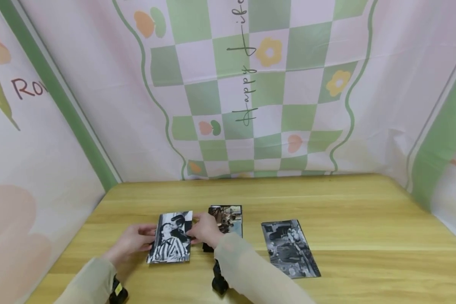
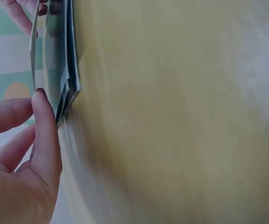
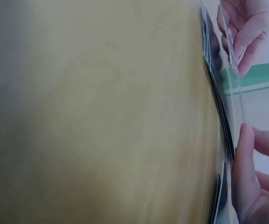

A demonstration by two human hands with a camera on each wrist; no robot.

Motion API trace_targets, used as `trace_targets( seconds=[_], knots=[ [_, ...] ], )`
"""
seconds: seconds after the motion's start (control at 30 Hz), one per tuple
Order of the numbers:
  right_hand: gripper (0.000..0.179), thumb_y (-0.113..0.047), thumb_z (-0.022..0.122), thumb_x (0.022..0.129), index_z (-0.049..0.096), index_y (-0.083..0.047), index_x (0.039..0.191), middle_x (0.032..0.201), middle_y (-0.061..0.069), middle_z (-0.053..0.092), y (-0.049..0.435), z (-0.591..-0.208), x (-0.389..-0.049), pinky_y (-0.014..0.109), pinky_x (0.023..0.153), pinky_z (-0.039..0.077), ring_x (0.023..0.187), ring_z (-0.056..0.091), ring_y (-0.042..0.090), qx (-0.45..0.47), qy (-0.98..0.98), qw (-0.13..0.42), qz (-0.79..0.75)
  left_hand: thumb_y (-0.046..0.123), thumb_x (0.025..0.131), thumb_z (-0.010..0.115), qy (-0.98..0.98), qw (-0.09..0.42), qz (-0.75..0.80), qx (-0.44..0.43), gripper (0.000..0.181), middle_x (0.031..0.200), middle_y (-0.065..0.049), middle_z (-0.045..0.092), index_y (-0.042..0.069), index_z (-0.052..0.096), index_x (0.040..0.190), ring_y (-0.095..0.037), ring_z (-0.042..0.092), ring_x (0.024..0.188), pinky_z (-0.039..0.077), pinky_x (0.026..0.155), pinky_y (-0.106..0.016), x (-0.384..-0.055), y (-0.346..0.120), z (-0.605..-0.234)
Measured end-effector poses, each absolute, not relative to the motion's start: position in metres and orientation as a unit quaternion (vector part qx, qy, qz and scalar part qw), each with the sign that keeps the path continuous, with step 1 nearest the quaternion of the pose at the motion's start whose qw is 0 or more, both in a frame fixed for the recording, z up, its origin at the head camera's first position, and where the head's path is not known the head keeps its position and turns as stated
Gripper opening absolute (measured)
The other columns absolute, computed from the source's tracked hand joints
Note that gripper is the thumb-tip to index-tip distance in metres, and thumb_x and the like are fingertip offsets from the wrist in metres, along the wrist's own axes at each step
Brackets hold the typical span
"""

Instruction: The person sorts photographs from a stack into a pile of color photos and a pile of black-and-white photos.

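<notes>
A black-and-white photo print (image 1: 171,242) of two people, one in stripes, is held between both hands at the left of the table. My left hand (image 1: 134,238) pinches its left edge between thumb and fingers. At the opposite edge, the thumb and fingers of my right hand (image 1: 205,230) pinch it too. Both wrist views show this print edge-on, raised above a thin stack of prints (image 2: 68,60). Beside the right hand lies a pile of prints (image 1: 228,215) with a colour picture on top, partly covered by that hand and sleeve.
Farther right, another black-and-white print (image 1: 290,249) lies flat and slightly turned on the wooden table (image 1: 365,228). A patterned cloth (image 1: 266,118) hangs behind the table's back edge, with printed cloth at both sides.
</notes>
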State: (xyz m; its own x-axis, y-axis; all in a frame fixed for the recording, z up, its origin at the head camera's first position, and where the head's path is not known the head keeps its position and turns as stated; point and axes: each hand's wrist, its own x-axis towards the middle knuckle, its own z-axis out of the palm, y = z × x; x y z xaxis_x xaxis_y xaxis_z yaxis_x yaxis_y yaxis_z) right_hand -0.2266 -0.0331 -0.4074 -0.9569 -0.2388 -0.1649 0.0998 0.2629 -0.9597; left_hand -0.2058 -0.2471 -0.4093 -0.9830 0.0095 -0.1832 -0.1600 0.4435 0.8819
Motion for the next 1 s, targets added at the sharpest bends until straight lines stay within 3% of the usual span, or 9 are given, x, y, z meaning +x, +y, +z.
trace_targets(
  seconds=[0.2, 0.43, 0.63, 0.83, 1.0],
  knots=[
    [0.059, 0.012, 0.065, 0.079, 0.049, 0.002, 0.135, 0.095, 0.018, 0.064, -0.0375, -0.4084, -0.2253, 0.027, 0.050, 0.058, 0.055, 0.059, 0.015, -0.037, 0.799, 0.134, -0.585, -0.011, 0.082, 0.058, 0.853, 0.075, 0.513, -0.050, 0.044, 0.101, -0.019, 0.062, -0.016, 0.049, 0.125, -0.016, 0.060, 0.082, 0.059, 0.070, -0.031, -0.2051, -0.2471, -0.4118],
    [0.055, 0.011, 0.066, 0.079, 0.051, 0.002, 0.132, 0.066, 0.011, 0.061, -0.0370, -0.4075, -0.2235, 0.028, 0.051, 0.058, 0.054, 0.060, 0.017, -0.031, 0.813, 0.121, -0.569, -0.011, 0.083, 0.057, 0.860, 0.069, 0.502, -0.060, 0.041, 0.100, -0.019, 0.062, -0.016, 0.050, 0.123, -0.015, 0.061, 0.083, 0.060, 0.072, -0.034, -0.2069, -0.2450, -0.4133],
    [0.054, 0.012, 0.064, 0.080, 0.050, 0.003, 0.132, 0.055, 0.006, 0.052, -0.0359, -0.4054, -0.2197, 0.028, 0.056, 0.058, 0.049, 0.052, 0.015, -0.031, 0.807, 0.122, -0.577, -0.010, 0.085, 0.057, 0.869, 0.070, 0.485, -0.064, 0.039, 0.102, -0.021, 0.062, -0.015, 0.051, 0.123, -0.019, 0.062, 0.087, 0.060, 0.075, -0.038, -0.2062, -0.2439, -0.4121],
    [0.052, 0.011, 0.065, 0.080, 0.051, 0.004, 0.130, 0.063, 0.009, 0.057, -0.0350, -0.4062, -0.2205, 0.029, 0.056, 0.059, 0.054, 0.058, 0.017, -0.034, 0.806, 0.120, -0.579, -0.012, 0.085, 0.055, 0.866, 0.057, 0.493, -0.054, 0.039, 0.104, -0.027, 0.061, -0.020, 0.048, 0.122, -0.025, 0.063, 0.090, 0.060, 0.077, -0.040, -0.2059, -0.2438, -0.4122],
    [0.051, 0.008, 0.066, 0.081, 0.050, 0.005, 0.129, 0.070, 0.013, 0.061, -0.0309, -0.4061, -0.2210, 0.032, 0.060, 0.060, 0.058, 0.061, 0.019, -0.042, 0.792, 0.130, -0.594, -0.011, 0.084, 0.057, 0.865, 0.047, 0.497, -0.052, 0.039, 0.101, -0.025, 0.059, -0.020, 0.048, 0.121, -0.020, 0.063, 0.082, 0.060, 0.073, -0.037, -0.2070, -0.2450, -0.4126]
  ],
)
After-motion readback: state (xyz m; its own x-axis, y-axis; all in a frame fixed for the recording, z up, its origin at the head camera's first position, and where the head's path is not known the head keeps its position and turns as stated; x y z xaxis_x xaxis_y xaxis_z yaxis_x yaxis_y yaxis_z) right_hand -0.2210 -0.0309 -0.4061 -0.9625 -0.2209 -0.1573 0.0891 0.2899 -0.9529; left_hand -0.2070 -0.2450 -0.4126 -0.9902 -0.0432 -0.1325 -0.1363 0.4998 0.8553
